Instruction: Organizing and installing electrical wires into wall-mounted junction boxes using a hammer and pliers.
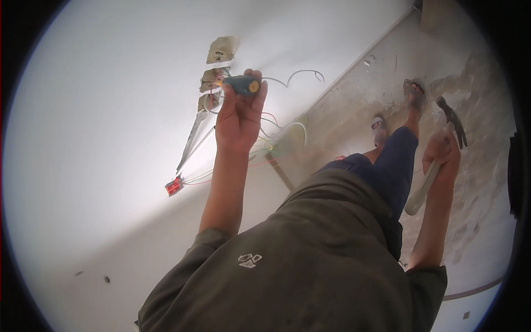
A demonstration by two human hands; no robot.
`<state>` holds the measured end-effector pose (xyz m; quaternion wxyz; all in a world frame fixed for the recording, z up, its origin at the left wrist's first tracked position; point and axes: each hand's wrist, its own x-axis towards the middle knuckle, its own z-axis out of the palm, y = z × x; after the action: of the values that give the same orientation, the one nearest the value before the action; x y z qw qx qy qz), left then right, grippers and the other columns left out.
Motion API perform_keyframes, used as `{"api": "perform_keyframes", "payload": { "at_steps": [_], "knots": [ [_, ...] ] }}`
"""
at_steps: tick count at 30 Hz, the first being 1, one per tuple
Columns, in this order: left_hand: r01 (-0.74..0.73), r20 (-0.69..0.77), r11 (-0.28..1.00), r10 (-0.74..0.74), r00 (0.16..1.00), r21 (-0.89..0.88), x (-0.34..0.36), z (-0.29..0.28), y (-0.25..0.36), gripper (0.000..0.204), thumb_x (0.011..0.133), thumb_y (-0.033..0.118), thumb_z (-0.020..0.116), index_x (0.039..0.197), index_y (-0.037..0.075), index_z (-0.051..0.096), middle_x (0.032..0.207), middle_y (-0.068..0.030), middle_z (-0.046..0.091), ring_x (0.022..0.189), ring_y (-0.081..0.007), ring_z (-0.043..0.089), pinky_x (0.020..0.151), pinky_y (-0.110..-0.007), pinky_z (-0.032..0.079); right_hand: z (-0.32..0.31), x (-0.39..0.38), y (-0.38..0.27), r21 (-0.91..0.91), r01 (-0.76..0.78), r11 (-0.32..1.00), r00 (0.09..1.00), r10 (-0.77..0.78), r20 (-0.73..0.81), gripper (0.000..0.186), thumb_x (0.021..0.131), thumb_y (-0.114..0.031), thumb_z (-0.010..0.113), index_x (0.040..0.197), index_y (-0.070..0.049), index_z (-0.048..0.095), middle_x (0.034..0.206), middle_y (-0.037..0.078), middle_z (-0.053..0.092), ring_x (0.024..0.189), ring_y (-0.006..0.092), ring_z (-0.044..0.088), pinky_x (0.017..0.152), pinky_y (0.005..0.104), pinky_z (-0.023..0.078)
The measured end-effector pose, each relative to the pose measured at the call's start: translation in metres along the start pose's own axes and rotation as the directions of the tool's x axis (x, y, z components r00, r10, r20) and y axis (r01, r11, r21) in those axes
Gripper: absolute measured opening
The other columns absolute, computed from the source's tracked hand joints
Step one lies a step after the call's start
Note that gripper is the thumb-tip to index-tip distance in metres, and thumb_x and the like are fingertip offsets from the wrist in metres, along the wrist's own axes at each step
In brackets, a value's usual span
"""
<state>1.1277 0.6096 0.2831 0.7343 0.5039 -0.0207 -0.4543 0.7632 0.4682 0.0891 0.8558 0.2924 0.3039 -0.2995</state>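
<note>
Screwdriver (240, 85) and hammer (452, 117), left to right. Red box (173, 186) on wall (110, 138), below and left of left hand (240, 119). Cut-outs (210, 102) just left of that hand's fingers. Left hand itself: closed on the screwdriver's teal handle, shaft toward the cut-outs; can't tell if tip touches. Loose wires (287, 86) just right of it. Right hand (442, 149), well apart, wraps the hammer's handle near the head. To do it well, my judgement: tip steady, wires clear of it, fingers back from the handle's butt, hammer gripped farther from its head.
</note>
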Motion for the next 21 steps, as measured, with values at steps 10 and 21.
{"api": "perform_keyframes", "payload": {
  "at_steps": [10, 21],
  "knots": [
    [0.006, -0.112, 0.98, -0.029, 0.993, -0.197, 0.019, 0.03, -0.013, 0.041, 0.099, 0.018, 0.046, 0.131, -0.006, 0.037, 0.133, -0.0182, 0.046, 0.132, -0.0301, 0.04, 0.116, -0.045, 0.033, 0.035, 0.037, -0.033, -0.018, -0.032, 0.999, 0.997, 0.034, 0.075, 0.021, 0.1, -0.017, 0.047, 0.083, -0.004, 0.045, 0.06, -0.002, 0.034, 0.044, 0.0043, 0.032, 0.037, 0.0184, 0.029],
    [-0.084, -0.155, 0.986, 0.061, 0.986, -0.147, 0.033, 0.037, -0.018, 0.037, 0.1, 0.012, 0.044, 0.128, -0.011, 0.04, 0.132, -0.019, 0.045, 0.133, -0.0303, 0.039, 0.118, -0.048, 0.027, 0.047, 0.062, -0.05, -0.035, -0.131, 0.991, 0.991, 0.131, 0.011, 0.022, 0.1, -0.018, 0.045, 0.082, -0.006, 0.046, 0.06, -0.002, 0.034, 0.043, 0.0045, 0.03, 0.036, 0.0194, 0.031]
  ]
}}
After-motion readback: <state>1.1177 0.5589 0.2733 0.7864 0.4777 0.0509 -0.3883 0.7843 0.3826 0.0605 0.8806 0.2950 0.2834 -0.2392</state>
